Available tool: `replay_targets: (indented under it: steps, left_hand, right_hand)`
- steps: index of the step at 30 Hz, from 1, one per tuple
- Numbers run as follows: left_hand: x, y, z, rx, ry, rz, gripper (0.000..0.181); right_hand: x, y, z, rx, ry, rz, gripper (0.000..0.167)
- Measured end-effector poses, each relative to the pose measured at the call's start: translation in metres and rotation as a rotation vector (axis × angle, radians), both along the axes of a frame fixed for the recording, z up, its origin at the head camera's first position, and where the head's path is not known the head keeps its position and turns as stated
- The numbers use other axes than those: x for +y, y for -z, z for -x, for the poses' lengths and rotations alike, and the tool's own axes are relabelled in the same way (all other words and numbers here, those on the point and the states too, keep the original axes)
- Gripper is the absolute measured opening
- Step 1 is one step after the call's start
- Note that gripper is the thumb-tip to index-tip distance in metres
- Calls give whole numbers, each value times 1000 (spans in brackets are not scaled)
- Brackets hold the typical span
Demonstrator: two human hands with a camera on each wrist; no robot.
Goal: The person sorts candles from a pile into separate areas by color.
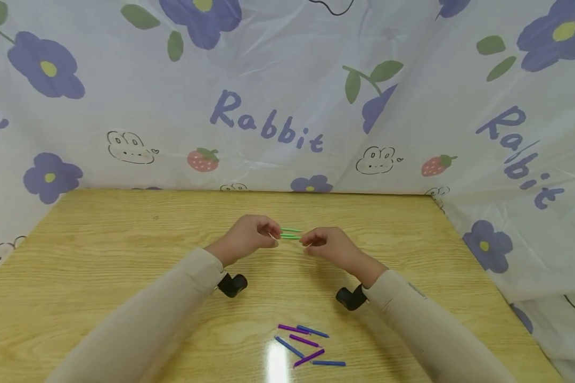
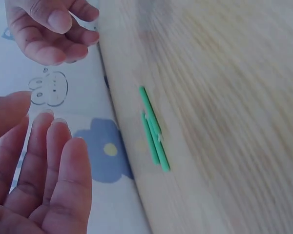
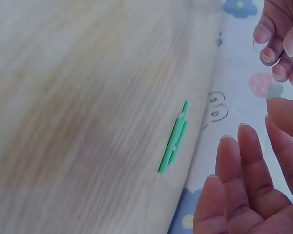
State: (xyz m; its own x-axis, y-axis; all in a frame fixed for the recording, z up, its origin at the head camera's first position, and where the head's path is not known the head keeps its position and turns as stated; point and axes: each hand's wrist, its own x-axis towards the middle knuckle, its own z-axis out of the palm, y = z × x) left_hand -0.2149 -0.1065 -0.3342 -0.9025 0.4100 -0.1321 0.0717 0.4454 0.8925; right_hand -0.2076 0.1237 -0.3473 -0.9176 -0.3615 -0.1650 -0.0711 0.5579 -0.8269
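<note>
Three thin green candles (image 1: pixel 290 236) with short pale wicks lie close together on the wooden table, towards its far side. Both wrist views show these green candles (image 2: pixel 153 141) (image 3: pixel 175 137) resting on the wood, apart from the fingers. My left hand (image 1: pixel 250 238) hovers just left of them in the head view, its fingers loosely bent and holding nothing. To their right is my right hand (image 1: pixel 334 246), also bare, with thumb and fingers spread apart. In the left wrist view the left palm (image 2: pixel 49 180) and relaxed fingers are plain to see.
Nearer the body lies a loose group of purple candles (image 1: pixel 304 341) and blue candles (image 1: pixel 329 363), several in all. A printed white cloth (image 1: pixel 278 64) hangs behind the table's far edge and along the sides. Black wrist cameras (image 1: pixel 351 299) stick out below the cuffs.
</note>
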Motion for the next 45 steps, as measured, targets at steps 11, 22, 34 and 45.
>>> replay_targets:
  steps: [11, 22, 34, 45]
  left_hand:
    - [-3, 14, -33, -52, -3, -77, 24]
    - [1, 17, -65, -68, 37, -87, 23]
    - [9, 28, -93, -90, 133, -80, 17]
    - [13, 25, -107, -105, 168, -67, 17]
  right_hand:
    - [9, 5, -28, 31, -48, -20, 21]
    - [12, 5, -52, 59, -105, -39, 19]
    - [12, 10, -75, 71, -132, -76, 14]
    - [14, 14, -92, 46, -173, -82, 11]
